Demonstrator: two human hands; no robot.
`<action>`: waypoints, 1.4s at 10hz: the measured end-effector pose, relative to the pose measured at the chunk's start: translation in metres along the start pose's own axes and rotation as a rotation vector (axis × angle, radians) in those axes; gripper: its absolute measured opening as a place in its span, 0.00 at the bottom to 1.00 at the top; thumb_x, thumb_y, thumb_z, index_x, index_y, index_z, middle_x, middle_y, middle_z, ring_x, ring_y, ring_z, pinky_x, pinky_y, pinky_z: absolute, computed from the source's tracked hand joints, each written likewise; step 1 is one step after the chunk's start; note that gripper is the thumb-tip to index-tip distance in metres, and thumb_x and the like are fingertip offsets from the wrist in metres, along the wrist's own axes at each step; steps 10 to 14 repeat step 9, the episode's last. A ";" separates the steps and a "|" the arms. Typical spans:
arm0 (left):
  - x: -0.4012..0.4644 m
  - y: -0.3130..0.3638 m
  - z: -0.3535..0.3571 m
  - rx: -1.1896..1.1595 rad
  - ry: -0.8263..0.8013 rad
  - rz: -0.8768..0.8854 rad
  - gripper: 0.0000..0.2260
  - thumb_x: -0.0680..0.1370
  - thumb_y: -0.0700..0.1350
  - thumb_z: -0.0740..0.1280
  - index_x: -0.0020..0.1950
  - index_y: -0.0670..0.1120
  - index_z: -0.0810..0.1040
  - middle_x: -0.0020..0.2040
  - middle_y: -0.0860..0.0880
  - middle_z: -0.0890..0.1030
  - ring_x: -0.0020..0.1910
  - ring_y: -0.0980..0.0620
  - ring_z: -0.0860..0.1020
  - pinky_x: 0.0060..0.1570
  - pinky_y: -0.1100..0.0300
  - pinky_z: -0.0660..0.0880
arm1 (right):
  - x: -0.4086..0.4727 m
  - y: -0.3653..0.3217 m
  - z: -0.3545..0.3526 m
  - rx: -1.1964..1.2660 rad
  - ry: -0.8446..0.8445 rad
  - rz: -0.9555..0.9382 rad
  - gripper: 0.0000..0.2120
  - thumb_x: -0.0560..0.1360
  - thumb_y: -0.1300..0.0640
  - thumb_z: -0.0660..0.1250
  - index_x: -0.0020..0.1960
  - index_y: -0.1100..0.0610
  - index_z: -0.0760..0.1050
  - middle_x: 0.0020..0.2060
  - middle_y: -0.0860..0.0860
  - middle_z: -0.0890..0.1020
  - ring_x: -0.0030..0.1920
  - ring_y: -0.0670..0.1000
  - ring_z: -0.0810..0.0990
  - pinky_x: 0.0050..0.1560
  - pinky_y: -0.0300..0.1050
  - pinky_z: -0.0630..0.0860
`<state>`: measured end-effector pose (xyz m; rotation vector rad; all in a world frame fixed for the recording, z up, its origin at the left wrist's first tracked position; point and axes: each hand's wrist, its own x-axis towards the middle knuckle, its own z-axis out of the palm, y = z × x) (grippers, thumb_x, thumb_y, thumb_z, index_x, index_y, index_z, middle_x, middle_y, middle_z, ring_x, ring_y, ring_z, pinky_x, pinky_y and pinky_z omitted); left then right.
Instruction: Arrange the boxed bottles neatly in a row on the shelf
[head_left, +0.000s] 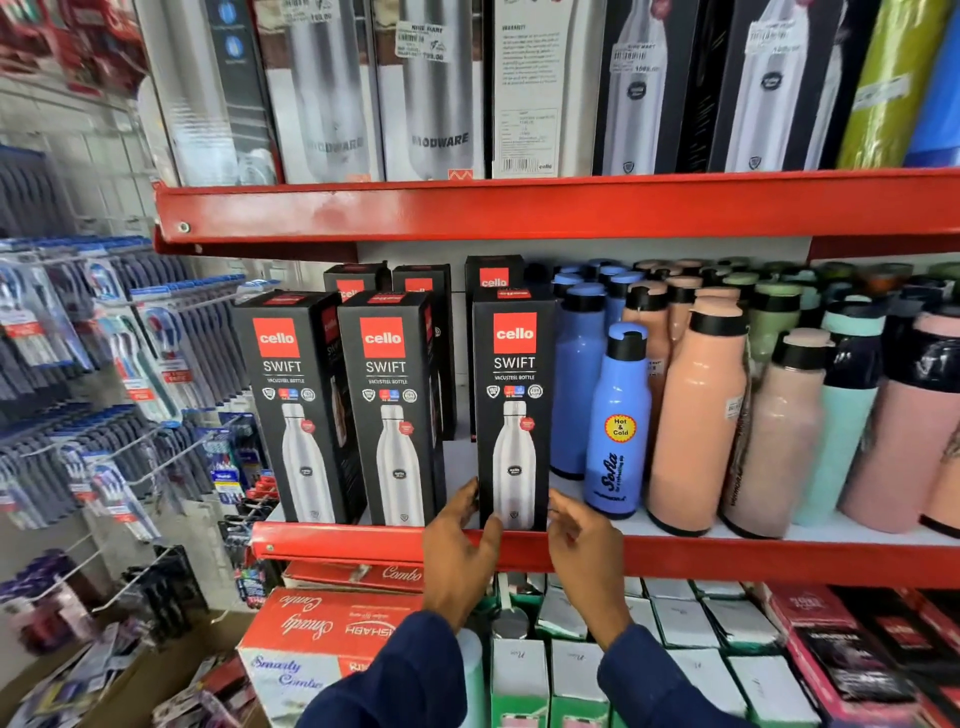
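Observation:
Three black boxed bottles stand upright along the front of the red shelf (363, 543): a left box (296, 405), a middle box (392, 410) and a right box (514, 410). A gap separates the middle box from the right one. My left hand (460, 551) grips the right box's lower left edge, thumb on its front. My right hand (584, 551) presses its lower right edge. More black boxes (493, 275) stand in a second row behind.
Loose blue (618, 421), peach (696, 421) and teal bottles crowd the shelf just right of the held box. An upper red shelf (519, 208) carries tall boxes. Toothbrush packs (130, 364) hang at left. Red and white cartons (332, 629) sit below.

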<state>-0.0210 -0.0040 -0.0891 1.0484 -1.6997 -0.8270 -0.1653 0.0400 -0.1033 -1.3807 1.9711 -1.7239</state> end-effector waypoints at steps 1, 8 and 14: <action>-0.001 0.000 -0.002 -0.007 0.024 -0.011 0.25 0.78 0.39 0.70 0.75 0.46 0.71 0.63 0.58 0.74 0.63 0.56 0.77 0.65 0.61 0.74 | -0.003 -0.005 -0.001 -0.006 0.009 -0.028 0.16 0.74 0.67 0.65 0.60 0.55 0.80 0.48 0.44 0.84 0.44 0.38 0.82 0.46 0.22 0.74; -0.005 -0.007 -0.016 0.005 -0.010 -0.028 0.27 0.78 0.42 0.70 0.77 0.44 0.68 0.71 0.46 0.78 0.69 0.51 0.77 0.69 0.55 0.74 | -0.010 -0.015 0.011 -0.006 0.025 0.021 0.16 0.73 0.66 0.67 0.59 0.55 0.80 0.39 0.42 0.83 0.42 0.37 0.82 0.44 0.29 0.78; -0.004 -0.010 -0.016 0.040 0.029 0.008 0.27 0.78 0.44 0.70 0.77 0.44 0.69 0.70 0.47 0.79 0.65 0.53 0.78 0.68 0.53 0.76 | -0.011 -0.014 0.012 0.014 0.047 0.039 0.16 0.73 0.66 0.67 0.59 0.55 0.80 0.42 0.44 0.84 0.42 0.39 0.83 0.50 0.37 0.81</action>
